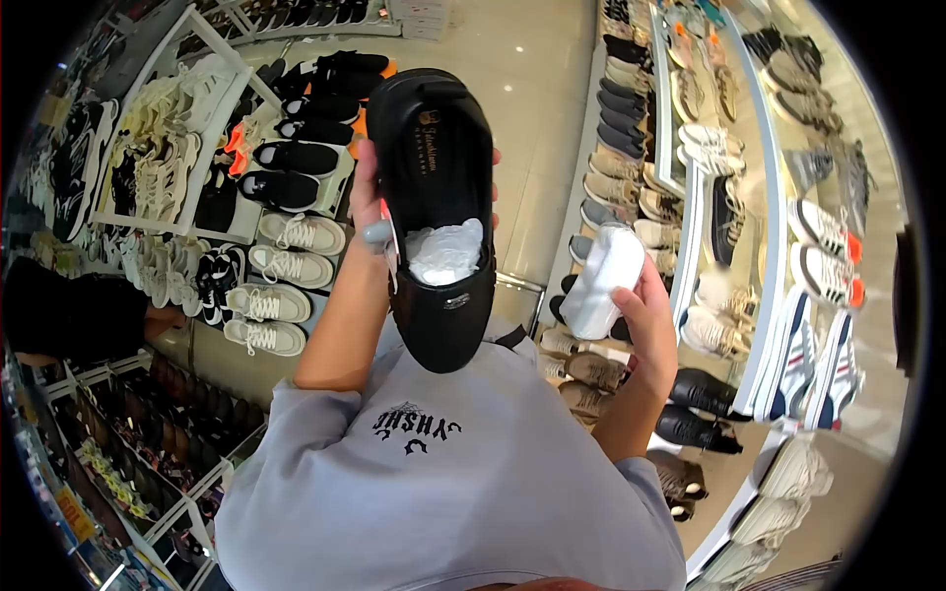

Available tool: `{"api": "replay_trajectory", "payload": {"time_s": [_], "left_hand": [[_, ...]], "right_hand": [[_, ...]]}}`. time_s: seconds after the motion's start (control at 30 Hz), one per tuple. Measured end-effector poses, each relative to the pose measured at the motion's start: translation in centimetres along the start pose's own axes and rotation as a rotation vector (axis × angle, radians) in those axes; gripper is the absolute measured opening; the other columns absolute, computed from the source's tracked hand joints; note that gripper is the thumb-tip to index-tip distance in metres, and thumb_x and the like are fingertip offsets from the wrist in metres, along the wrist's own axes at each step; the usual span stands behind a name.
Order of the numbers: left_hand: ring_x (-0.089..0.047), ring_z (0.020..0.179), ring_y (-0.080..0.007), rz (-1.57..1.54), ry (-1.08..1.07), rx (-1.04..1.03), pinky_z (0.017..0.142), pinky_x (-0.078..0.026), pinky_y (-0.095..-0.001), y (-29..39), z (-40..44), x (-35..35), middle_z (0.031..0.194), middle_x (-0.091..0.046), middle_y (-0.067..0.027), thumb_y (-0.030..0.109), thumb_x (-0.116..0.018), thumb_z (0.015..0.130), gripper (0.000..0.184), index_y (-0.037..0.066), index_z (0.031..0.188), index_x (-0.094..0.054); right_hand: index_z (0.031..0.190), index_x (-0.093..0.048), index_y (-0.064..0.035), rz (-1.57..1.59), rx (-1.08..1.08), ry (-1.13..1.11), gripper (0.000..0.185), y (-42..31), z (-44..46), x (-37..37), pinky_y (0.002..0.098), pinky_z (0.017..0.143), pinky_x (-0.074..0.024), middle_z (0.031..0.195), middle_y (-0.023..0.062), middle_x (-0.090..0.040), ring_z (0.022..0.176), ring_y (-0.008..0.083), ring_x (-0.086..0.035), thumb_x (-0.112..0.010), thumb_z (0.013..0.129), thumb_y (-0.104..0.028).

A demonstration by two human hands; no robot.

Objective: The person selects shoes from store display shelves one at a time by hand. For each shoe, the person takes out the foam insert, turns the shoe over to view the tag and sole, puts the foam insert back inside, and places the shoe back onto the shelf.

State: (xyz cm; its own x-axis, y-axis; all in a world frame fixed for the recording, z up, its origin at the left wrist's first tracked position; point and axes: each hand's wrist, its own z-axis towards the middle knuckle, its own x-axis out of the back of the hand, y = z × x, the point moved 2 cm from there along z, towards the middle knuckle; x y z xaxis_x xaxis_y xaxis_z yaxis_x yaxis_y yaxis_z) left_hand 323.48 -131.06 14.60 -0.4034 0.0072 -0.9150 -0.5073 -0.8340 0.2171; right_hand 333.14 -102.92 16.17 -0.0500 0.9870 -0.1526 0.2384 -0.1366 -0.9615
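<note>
My left hand [365, 192] is wrapped round a black slip-on shoe [441, 325], its fingertips showing on the far side. The shoe is held up with its opening facing me and its toe toward my chest. Gold lettering marks the insole, and crumpled white stuffing [445, 254] fills the part near the toe. A grey round tag [375, 232] sticks out from the shoe's left side. In my right hand [645, 313] is a smooth white wad of stuffing [601, 284], pinched between thumb and fingers, apart from the shoe.
Sneakers [281, 266] and black shoes [296, 156] stand on a display at the left. Shelves [764, 246] packed with shoes run along the right. A rack of dark shoes [148, 414] is at lower left, near a person in black [74, 310]. Pale floor [522, 128] lies ahead.
</note>
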Motion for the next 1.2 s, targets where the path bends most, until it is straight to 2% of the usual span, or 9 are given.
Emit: {"api": "replay_trajectory", "payload": {"time_s": [0.1,0.23,0.33,0.57,0.77,0.87,0.93,1.07,1.2], "left_hand": [[-0.060,0.103,-0.0374,0.030,0.164,0.000,0.084,-0.050,-0.0599,3.2,2.6,1.3,0.130,-0.050,-0.0232,0.072,-0.054,0.078,0.099,0.002,0.144,-0.031],[-0.060,0.102,-0.0363,0.117,0.256,-0.020,0.084,-0.050,-0.0572,6.2,5.9,3.9,0.128,-0.051,-0.0227,0.074,-0.055,0.076,0.108,-0.005,0.144,-0.026],[-0.059,0.104,-0.0378,-0.007,0.187,0.042,0.086,-0.049,-0.0566,7.1,9.0,5.3,0.128,-0.051,-0.0228,0.074,-0.055,0.076,0.109,-0.006,0.143,-0.027],[-0.057,0.107,-0.0422,-0.030,0.281,0.148,0.087,-0.050,-0.0574,6.7,16.7,9.6,0.131,-0.048,-0.0254,0.073,-0.058,0.072,0.108,-0.004,0.142,-0.030],[-0.038,0.129,-0.0407,0.029,0.282,0.150,0.092,-0.046,-0.0590,6.4,27.3,13.4,0.143,-0.037,-0.0211,0.074,-0.054,0.075,0.103,0.000,0.143,-0.031],[-0.018,0.142,-0.0406,-0.081,0.318,0.182,0.101,-0.036,-0.0658,6.2,33.7,14.2,0.152,-0.028,-0.0155,0.078,-0.053,0.073,0.107,0.007,0.148,-0.025],[-0.018,0.141,-0.0429,-0.111,0.283,0.200,0.099,-0.035,-0.0693,5.8,37.8,16.0,0.152,-0.027,-0.0122,0.077,-0.054,0.073,0.104,0.010,0.148,-0.026],[-0.015,0.139,-0.0490,-0.139,0.211,0.173,0.097,-0.033,-0.0749,4.8,44.2,18.6,0.152,-0.029,-0.0077,0.072,-0.061,0.073,0.101,0.016,0.149,-0.025],[-0.022,0.138,-0.0470,-0.140,0.223,0.105,0.096,-0.033,-0.0756,6.4,47.8,20.7,0.151,-0.029,-0.0078,0.072,-0.063,0.072,0.105,0.015,0.150,-0.022]], "right_hand": [[0.140,-0.035,0.0026,0.006,0.061,-0.054,0.064,-0.5,6.7,-1.1,0.0298,0.099,-0.0392,0.127,0.0103,-0.053,0.116,0.0168,-0.052,-0.063,0.084,-0.009],[0.139,-0.033,0.0013,0.064,0.084,0.085,0.068,-2.1,12.9,-3.2,0.0332,0.095,-0.0441,0.126,0.0120,-0.052,0.112,0.0189,-0.054,-0.065,0.083,-0.017],[0.139,-0.031,0.0000,0.218,0.090,0.180,0.069,-2.5,16.4,-2.8,0.0400,0.093,-0.0469,0.126,0.0132,-0.050,0.114,0.0240,-0.054,-0.064,0.082,-0.021],[0.141,-0.029,-0.0041,0.593,0.178,0.100,0.067,-2.6,24.5,0.8,0.0465,0.097,-0.0470,0.131,0.0149,-0.046,0.119,0.0302,-0.052,-0.062,0.082,-0.011],[0.144,-0.022,-0.0170,0.568,0.300,0.045,0.083,-5.8,35.3,6.1,0.0452,0.098,-0.0435,0.136,0.0122,-0.037,0.122,0.0303,-0.049,-0.067,0.074,-0.006],[0.132,-0.028,-0.0155,0.480,0.392,0.078,0.080,-10.3,39.6,9.2,0.0389,0.098,-0.0428,0.131,0.0162,-0.047,0.121,0.0286,-0.050,-0.069,0.066,0.004],[0.120,-0.029,-0.0154,0.372,0.432,0.056,0.074,-12.3,43.1,11.8,0.0341,0.095,-0.0451,0.129,0.0213,-0.054,0.120,0.0278,-0.052,-0.067,0.062,0.013],[0.115,-0.027,-0.0157,0.215,0.517,-0.006,0.070,-14.1,49.5,15.7,0.0319,0.091,-0.0483,0.131,0.0249,-0.052,0.120,0.0278,-0.053,-0.062,0.065,0.018],[0.115,-0.027,-0.0139,0.188,0.444,-0.116,0.069,-15.6,55.7,17.4,0.0307,0.086,-0.0514,0.135,0.0256,-0.046,0.119,0.0279,-0.053,-0.063,0.066,0.017]]}}
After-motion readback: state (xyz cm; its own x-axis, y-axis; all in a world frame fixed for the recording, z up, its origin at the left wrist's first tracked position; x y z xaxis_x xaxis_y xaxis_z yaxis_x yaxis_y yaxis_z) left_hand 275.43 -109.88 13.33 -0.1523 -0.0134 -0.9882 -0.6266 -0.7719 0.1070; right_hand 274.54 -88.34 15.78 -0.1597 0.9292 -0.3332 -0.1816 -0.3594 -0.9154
